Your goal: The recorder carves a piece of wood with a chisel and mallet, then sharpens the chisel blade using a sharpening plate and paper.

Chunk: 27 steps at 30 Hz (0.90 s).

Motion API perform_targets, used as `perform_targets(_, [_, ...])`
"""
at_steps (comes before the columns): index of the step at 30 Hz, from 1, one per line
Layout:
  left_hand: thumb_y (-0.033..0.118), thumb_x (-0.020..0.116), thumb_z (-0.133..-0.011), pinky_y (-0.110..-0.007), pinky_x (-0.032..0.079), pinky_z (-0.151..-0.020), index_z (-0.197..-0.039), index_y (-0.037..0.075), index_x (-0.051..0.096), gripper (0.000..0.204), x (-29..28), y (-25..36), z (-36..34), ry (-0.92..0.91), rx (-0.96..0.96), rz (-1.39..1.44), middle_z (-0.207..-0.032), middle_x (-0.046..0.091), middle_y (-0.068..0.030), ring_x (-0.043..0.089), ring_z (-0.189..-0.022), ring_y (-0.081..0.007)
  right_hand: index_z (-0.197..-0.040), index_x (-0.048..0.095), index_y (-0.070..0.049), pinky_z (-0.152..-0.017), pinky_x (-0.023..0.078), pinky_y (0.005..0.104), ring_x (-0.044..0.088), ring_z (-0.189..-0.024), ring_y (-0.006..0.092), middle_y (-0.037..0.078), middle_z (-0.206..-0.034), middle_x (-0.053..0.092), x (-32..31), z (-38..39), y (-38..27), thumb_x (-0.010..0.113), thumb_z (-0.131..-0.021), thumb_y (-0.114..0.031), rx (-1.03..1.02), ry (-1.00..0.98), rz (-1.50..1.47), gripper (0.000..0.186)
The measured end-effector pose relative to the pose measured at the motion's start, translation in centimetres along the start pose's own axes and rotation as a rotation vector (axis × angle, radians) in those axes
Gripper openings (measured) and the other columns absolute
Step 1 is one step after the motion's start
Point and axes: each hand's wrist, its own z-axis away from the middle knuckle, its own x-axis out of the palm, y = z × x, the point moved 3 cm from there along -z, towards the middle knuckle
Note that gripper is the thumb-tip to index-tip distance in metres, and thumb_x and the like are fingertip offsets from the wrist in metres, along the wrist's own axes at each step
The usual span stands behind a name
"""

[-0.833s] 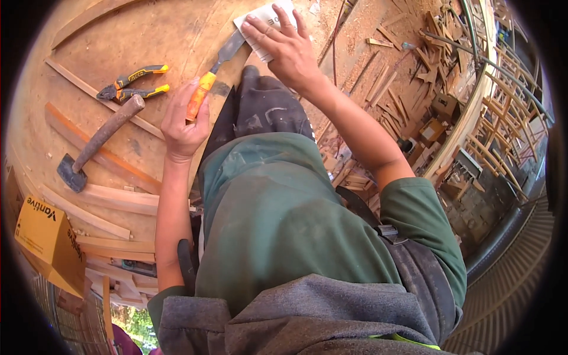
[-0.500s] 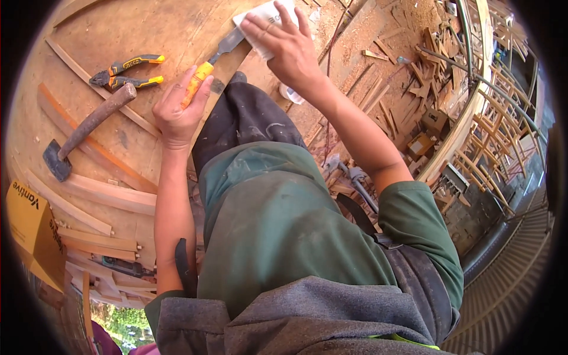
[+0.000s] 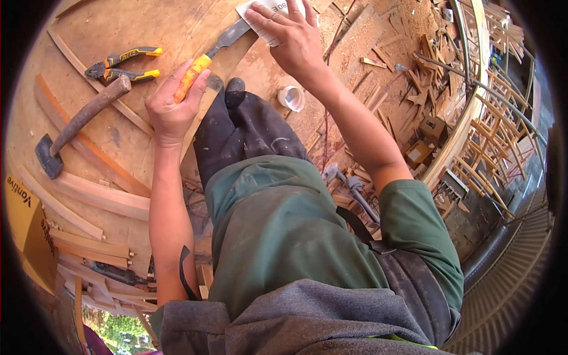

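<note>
My left hand (image 3: 171, 109) is closed round the orange handle of a chisel (image 3: 194, 74), whose metal blade points up and to the right. Over the far part of the blade lies a white-backed sheet of sandpaper (image 3: 243, 10). My right hand (image 3: 290, 38) rests on that sheet with its fingers stretched and spread, pressing it against the blade. The blade's tip is hidden under the sheet and fingers. Left of my left hand are pliers (image 3: 121, 64) with black and yellow handles and a hammer (image 3: 77, 121) with a worn wooden handle.
Long wooden strips (image 3: 103, 195) lie on the plywood surface (image 3: 154, 26) at left, near a yellow box (image 3: 29, 225). A white cup (image 3: 291, 98) stands by my right forearm. Wood scraps (image 3: 423, 80) and sawdust spread at right, beside a bundle of thin wooden pieces (image 3: 491, 136).
My right hand and the sandpaper have shifted slightly up and right. The chisel has shifted a little up and left with my left hand. More of the white cup shows.
</note>
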Motion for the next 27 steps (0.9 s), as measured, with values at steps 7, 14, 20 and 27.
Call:
perform_targets(7, [0.015, 0.088, -0.082, -0.031, 0.055, -0.062, -0.112, 0.002, 0.077, 0.034, -0.1, 0.2, 0.1, -0.027, -0.042, -0.01, -0.081, 0.074, -0.0137, 0.071, -0.068, -0.0191, -0.137, 0.068, -0.03, -0.126, 0.019, 0.0557, 0.045, -0.147, 0.0306, -0.006, -0.14, 0.067, 0.7, 0.5, 0.7, 0.065, -0.085, -0.005, 0.022, -0.012, -0.03, 0.058])
perform_targets(14, [0.014, 0.087, -0.082, -0.031, 0.055, -0.063, -0.111, 0.0, 0.076, 0.034, 0.1, 0.2, 0.0, -0.012, -0.051, 0.023, -0.081, 0.074, -0.0141, 0.071, -0.066, -0.0207, -0.139, 0.067, -0.032, -0.127, 0.02, 0.0495, 0.047, -0.146, 0.028, -0.008, -0.14, 0.066, 0.5, 0.6, -0.2, 0.062, -0.081, 0.006, 0.057, 0.04, -0.056, 0.07])
perform_targets(20, [0.014, 0.089, -0.081, -0.031, 0.055, -0.062, -0.111, 0.002, 0.077, 0.035, 0.0, 0.1, -0.3, -0.018, -0.011, -0.042, -0.082, 0.074, -0.0138, 0.071, -0.067, -0.0203, -0.138, 0.067, -0.031, -0.126, 0.019, 0.0556, 0.045, -0.147, 0.0287, -0.008, -0.141, 0.066, 1.1, 0.7, -0.6, 0.064, -0.079, 0.003, -0.02, 0.006, -0.011, 0.067])
perform_targets(27, [0.012, 0.088, -0.081, -0.032, 0.056, -0.064, -0.112, 0.002, 0.076, 0.035, 0.3, -0.2, -0.3, -0.006, 0.036, -0.027, -0.085, 0.075, -0.0156, 0.071, -0.068, -0.0232, -0.128, 0.074, -0.031, -0.126, 0.017, 0.0579, 0.048, -0.144, 0.0295, -0.007, -0.132, 0.072, 0.0, -0.3, 0.4, 0.068, -0.086, -0.006, -0.008, 0.086, 0.037, 0.049])
